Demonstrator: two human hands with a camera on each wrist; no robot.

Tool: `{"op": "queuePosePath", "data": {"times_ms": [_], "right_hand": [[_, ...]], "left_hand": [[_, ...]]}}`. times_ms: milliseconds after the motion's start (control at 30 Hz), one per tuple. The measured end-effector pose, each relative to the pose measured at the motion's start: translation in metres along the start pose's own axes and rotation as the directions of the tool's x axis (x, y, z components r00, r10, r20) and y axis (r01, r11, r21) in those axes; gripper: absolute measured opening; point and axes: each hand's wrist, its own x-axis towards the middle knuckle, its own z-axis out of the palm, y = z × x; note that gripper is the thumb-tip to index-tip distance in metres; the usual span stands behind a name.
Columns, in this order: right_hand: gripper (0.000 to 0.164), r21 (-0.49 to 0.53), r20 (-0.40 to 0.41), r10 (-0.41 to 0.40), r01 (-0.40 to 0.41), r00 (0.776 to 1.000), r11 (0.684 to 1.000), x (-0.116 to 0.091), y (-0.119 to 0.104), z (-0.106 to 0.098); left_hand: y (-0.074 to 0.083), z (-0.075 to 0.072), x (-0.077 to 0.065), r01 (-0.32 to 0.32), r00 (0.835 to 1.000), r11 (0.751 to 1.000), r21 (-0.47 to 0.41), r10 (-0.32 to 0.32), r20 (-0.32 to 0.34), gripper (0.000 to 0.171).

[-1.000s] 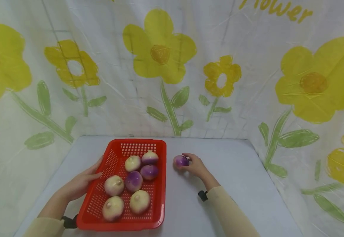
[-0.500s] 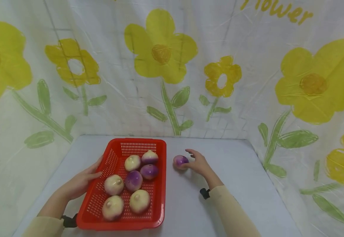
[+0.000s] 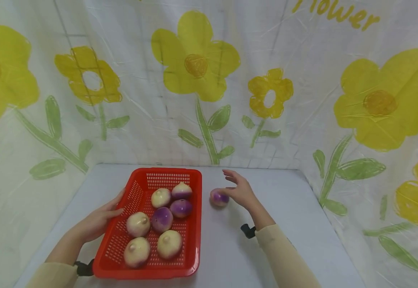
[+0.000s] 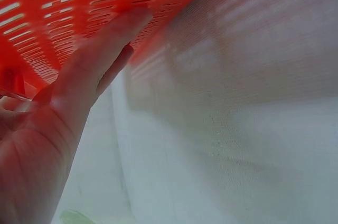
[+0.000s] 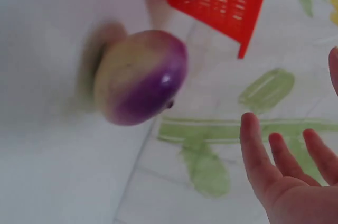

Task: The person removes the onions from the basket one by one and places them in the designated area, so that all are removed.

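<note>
My left hand (image 3: 99,222) holds the left side of a red plastic basket (image 3: 199,224), thumb over the rim and fingers along the outside wall. In the left wrist view those fingers (image 4: 87,68) lie against the slotted plastic. Several purple-and-white turnips (image 3: 162,220) lie inside the basket. Another turnip (image 3: 217,199) rests on the table to its right, with the purple side showing. My right hand (image 3: 243,192) hovers just above and right of that turnip, fingers spread and holding nothing. The right wrist view shows this turnip (image 5: 140,78) apart from the loosely extended fingers (image 5: 256,152).
A pale table (image 3: 266,256) carries the basket and the lone turnip. Behind it and at both sides hangs a white curtain (image 3: 137,132) printed with yellow flowers. Dark straps with small devices (image 3: 248,231) sit at the wrists.
My right hand has let go of the lone turnip, spread its fingers and risen away from it. The turnip stays on the table. My left hand and the basket have hardly moved.
</note>
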Motion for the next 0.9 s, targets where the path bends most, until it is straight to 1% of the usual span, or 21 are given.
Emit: {"op": "queuePosePath", "data": {"times_ms": [133, 233, 267, 333, 433, 567, 633, 767, 900], "right_hand": [[0.073, 0.067, 0.029, -0.043, 0.041, 0.999, 0.997, -0.002, -0.017, 0.004], [0.072, 0.1, 0.029, -0.08, 0.077, 0.996, 0.992, 0.001, -0.015, 0.011], [0.071, 0.102, 0.03, -0.09, 0.087, 0.995, 0.991, -0.001, -0.018, 0.014], [0.07, 0.09, 0.048, -0.1, 0.096, 0.994, 0.991, -0.004, -0.026, 0.02], [0.07, 0.055, 0.097, -0.116, 0.111, 0.988, 0.992, -0.011, -0.038, 0.032], [0.071, 0.019, 0.185, -0.152, 0.151, 0.971, 0.988, -0.019, -0.052, 0.049], [0.071, -0.004, 0.22, -0.162, 0.167, 0.962, 0.986, -0.022, -0.054, 0.056], [0.073, -0.034, 0.258, -0.15, 0.164, 0.954, 0.986, -0.028, -0.056, 0.068], [0.073, -0.021, 0.293, -0.136, 0.149, 0.946, 0.989, -0.032, -0.057, 0.076]], "left_hand": [[-0.001, 0.002, 0.001, 0.01, 1.0, 1.0, -0.014, -0.011, -0.012, 0.068], [0.0, 0.002, 0.001, 0.004, 1.0, 1.0, -0.011, -0.005, -0.009, 0.068], [0.0, 0.001, 0.001, 0.005, 1.0, 1.0, -0.01, -0.005, -0.01, 0.068], [0.001, 0.001, 0.001, 0.005, 1.0, 1.0, -0.009, -0.005, -0.008, 0.068], [0.002, 0.001, 0.0, 0.009, 1.0, 1.0, -0.003, -0.009, -0.011, 0.068], [0.001, 0.002, -0.001, 0.011, 1.0, 1.0, 0.006, -0.011, -0.02, 0.068], [0.001, 0.002, -0.001, 0.017, 1.0, 1.0, 0.0, -0.017, -0.024, 0.068], [0.0, 0.002, -0.001, 0.017, 1.0, 1.0, 0.003, -0.017, -0.017, 0.067], [0.0, 0.001, 0.0, 0.015, 1.0, 1.0, 0.004, -0.015, -0.016, 0.067]]}}
